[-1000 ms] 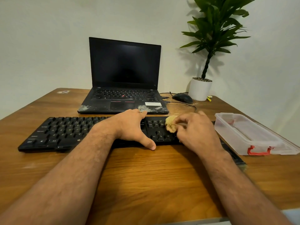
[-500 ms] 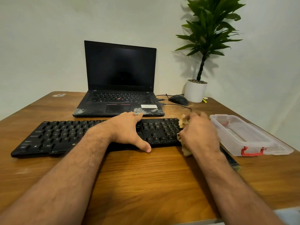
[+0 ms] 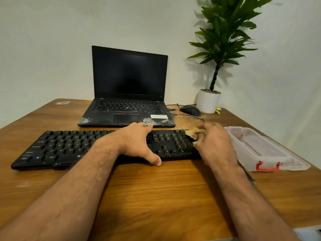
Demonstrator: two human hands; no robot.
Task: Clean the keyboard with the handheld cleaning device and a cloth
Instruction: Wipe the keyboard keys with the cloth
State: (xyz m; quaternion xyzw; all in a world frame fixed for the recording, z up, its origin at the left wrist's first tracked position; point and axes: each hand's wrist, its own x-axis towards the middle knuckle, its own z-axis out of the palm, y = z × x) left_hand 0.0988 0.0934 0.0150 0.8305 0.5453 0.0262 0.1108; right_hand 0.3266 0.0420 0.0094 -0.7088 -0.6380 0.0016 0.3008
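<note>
Black keyboard (image 3: 69, 146) is lying on the wooden table (image 3: 156, 197), directly in front of the open laptop (image 3: 129, 94). Left hand (image 3: 137, 143) is resting flat across the keyboard's middle, fingers straight, thumb spread wide toward the near edge. Right hand (image 3: 215, 145), blurred, is gripping a tan cloth (image 3: 193, 133) against the keyboard's right end. Clear plastic box (image 3: 264, 150) is sitting just right of the keyboard.
</note>
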